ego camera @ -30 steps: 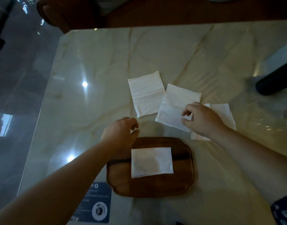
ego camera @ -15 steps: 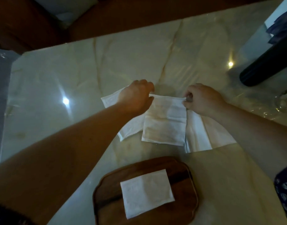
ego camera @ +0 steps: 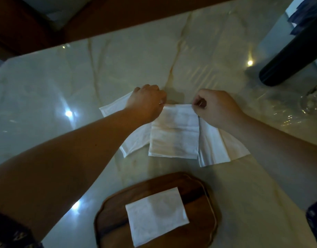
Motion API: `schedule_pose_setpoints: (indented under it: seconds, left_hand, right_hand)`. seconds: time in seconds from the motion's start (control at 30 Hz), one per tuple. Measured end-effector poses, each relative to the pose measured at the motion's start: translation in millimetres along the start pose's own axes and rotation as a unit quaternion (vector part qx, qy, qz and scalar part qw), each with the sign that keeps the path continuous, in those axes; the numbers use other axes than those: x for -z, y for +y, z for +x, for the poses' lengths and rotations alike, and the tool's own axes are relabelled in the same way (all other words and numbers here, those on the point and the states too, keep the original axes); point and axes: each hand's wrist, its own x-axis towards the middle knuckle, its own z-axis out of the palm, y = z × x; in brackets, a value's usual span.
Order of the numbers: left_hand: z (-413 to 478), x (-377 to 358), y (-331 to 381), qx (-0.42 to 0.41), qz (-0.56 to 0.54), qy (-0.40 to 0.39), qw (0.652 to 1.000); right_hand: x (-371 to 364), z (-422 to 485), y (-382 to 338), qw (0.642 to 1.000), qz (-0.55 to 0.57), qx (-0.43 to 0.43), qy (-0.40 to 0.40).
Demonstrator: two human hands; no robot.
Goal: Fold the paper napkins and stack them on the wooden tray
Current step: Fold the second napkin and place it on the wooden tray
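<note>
Left hand (ego camera: 147, 102) and right hand (ego camera: 215, 108), fingers clamped on middle napkin's (ego camera: 173, 135) far corners: bring far edge squarely onto near edge before creasing.

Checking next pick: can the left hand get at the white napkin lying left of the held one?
Probably yes. The left hand hovers right above that flat white napkin, but it is pinching the middle napkin and must release it first.
</note>
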Motion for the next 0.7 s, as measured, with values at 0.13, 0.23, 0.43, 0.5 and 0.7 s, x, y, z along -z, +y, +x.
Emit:
schedule_pose_setpoints:
  seconds: [0.13,0.23,0.43,0.5,0.7]
  left_hand:
    - [-30,8,2,-0.02,-0.057,0.068,0.996]
    - [-58,13,9,-0.044,-0.059,0.085,0.994]
    - [-111,4,22,-0.071,-0.05,0.073,0.994]
    - [-123,-2,24,-0.083,-0.046,0.063,0.993]
    - [-133,-19,26,-0.105,0.011,0.03,0.994]
  right_hand:
    - [9,-28,-13,0.999,0.029,0.033,-0.003]
    - [13,-51,-19,0.997,0.04,0.065,-0.012]
    - [2,-87,-29,0.994,0.034,0.096,-0.024]
    - [-3,-95,-28,0.994,0.021,0.098,-0.036]
    - [-17,-107,-19,0.994,0.006,0.092,-0.062]
